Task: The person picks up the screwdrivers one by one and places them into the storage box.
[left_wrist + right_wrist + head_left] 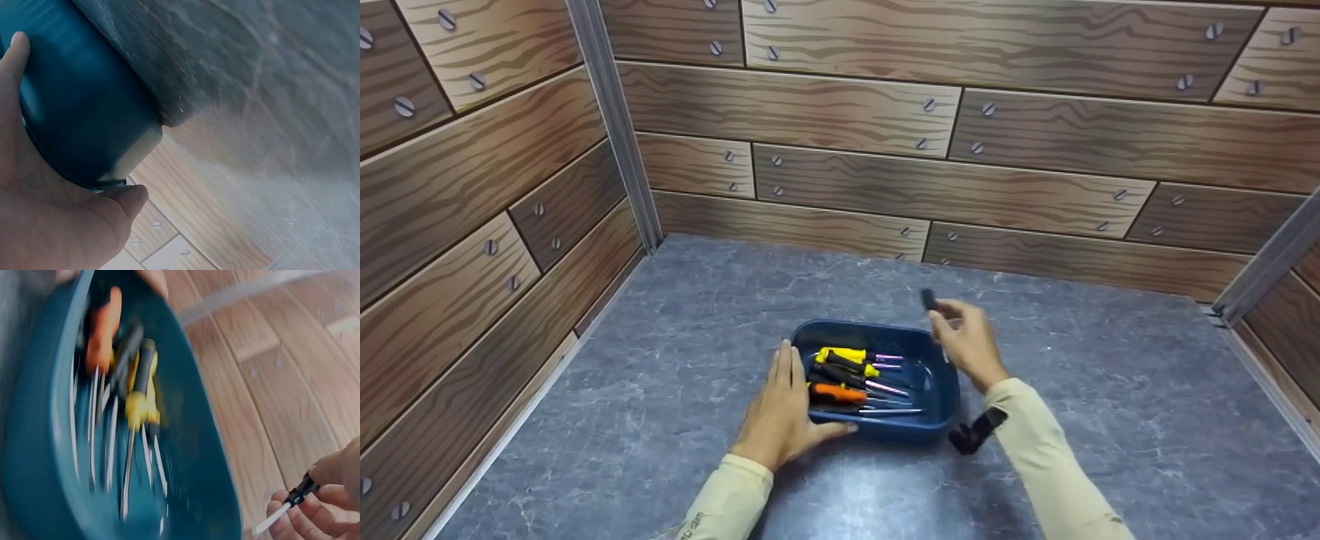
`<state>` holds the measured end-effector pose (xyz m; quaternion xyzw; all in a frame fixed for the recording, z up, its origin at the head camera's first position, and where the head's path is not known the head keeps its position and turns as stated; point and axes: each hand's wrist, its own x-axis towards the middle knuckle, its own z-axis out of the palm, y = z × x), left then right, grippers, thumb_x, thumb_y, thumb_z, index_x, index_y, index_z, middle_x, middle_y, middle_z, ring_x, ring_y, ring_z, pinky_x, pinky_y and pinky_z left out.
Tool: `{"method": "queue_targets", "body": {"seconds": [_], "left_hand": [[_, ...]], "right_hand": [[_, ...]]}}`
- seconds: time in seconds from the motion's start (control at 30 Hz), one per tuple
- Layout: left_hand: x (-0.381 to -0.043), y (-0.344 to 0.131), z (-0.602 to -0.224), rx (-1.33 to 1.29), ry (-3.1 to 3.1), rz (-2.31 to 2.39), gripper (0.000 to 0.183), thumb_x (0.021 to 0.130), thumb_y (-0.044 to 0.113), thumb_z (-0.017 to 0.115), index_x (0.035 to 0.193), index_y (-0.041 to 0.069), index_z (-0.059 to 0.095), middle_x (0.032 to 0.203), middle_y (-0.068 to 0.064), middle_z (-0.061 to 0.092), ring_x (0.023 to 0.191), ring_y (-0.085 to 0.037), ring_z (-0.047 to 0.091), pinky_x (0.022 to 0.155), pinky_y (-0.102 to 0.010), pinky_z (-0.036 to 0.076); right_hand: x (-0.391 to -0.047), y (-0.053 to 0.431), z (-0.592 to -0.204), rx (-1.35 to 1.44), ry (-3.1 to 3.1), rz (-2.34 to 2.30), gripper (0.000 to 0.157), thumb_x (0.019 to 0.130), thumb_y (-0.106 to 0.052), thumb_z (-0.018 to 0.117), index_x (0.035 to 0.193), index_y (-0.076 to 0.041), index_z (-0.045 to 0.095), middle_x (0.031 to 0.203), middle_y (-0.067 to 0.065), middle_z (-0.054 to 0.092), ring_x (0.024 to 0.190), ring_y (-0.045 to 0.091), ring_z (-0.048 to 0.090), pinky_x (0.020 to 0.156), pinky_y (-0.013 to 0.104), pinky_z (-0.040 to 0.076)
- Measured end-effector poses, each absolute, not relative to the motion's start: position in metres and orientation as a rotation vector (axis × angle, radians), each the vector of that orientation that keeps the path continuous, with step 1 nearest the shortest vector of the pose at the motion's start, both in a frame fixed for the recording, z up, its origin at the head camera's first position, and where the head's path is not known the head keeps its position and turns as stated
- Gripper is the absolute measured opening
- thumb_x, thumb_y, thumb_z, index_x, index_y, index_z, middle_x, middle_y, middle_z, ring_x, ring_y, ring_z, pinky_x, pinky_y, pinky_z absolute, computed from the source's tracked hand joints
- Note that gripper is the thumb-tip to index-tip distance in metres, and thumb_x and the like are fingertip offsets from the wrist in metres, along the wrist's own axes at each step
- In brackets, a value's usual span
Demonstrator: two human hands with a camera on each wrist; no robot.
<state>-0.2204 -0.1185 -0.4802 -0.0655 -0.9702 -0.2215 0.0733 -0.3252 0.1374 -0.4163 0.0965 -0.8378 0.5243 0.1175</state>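
Observation:
A dark blue plastic bin [896, 430] stands on the table, with several screwdrivers lying in its left part. Among them are an orange-handled screwdriver [840, 393] and some with yellow and black handles. My left hand [776, 420] rests against the bin's left end, fingers fairly straight and thumb along the near wall. Above the bin's right far corner, my right hand [971, 349] pinches a small screwdriver by its black handle [928, 299]. In the right wrist view the pale shaft of that screwdriver [273, 519] points down and left, outside the bin's rim.
A grey marbled tabletop [1110, 420] surrounds the bin. Wood-plank patterned walls [840, 172] close it in at the back and sides, with metal posts [619, 112] at the corners. A black camera mount [979, 433] sits on the right wrist.

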Motion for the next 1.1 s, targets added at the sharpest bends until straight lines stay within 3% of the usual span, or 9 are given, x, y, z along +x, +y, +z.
{"method": "queue_targets", "body": {"seconds": [0.3,0.7,0.93,1.1], "left_hand": [[-0.222,-0.118,-0.482,-0.211,-2.899,-0.684,0.139,0.069,0.085,0.066,0.157,-0.011,0.017,0.164,-0.030,0.011,0.151,-0.043,0.017,0.116,-0.052,0.033],[-0.222,-0.118,-0.481,-0.234,-2.901,-0.661,0.137,0.071,0.085,0.064,0.156,-0.012,0.017,0.164,-0.030,0.011,0.150,-0.044,0.018,0.112,-0.053,0.039],[-0.222,-0.119,-0.480,-0.220,-2.912,-0.682,0.136,0.071,0.084,0.065,0.156,-0.011,0.018,0.165,-0.029,0.010,0.150,-0.044,0.018,0.112,-0.053,0.039],[-0.222,-0.121,-0.480,-0.219,-2.923,-0.685,0.136,0.072,0.084,0.064,0.156,-0.011,0.018,0.165,-0.029,0.008,0.151,-0.043,0.017,0.114,-0.053,0.037]], "right_hand": [[-0.318,0.091,-0.434,0.673,-2.509,1.418,0.016,0.089,0.002,0.073,0.104,0.008,0.075,0.096,0.018,0.075,0.085,0.026,0.069,0.077,0.032,0.056],[-0.309,0.073,-0.460,1.090,-2.645,1.149,0.014,0.091,-0.001,0.074,0.104,0.002,0.078,0.096,0.012,0.072,0.085,0.022,0.069,0.074,0.031,0.059],[-0.307,0.066,-0.465,1.187,-2.654,1.001,0.011,0.089,0.000,0.075,0.099,0.000,0.079,0.087,0.008,0.070,0.079,0.019,0.066,0.071,0.032,0.056],[-0.307,0.063,-0.466,1.199,-2.664,0.987,0.010,0.089,0.002,0.074,0.099,0.002,0.077,0.091,0.010,0.072,0.084,0.021,0.068,0.075,0.037,0.058]]}}
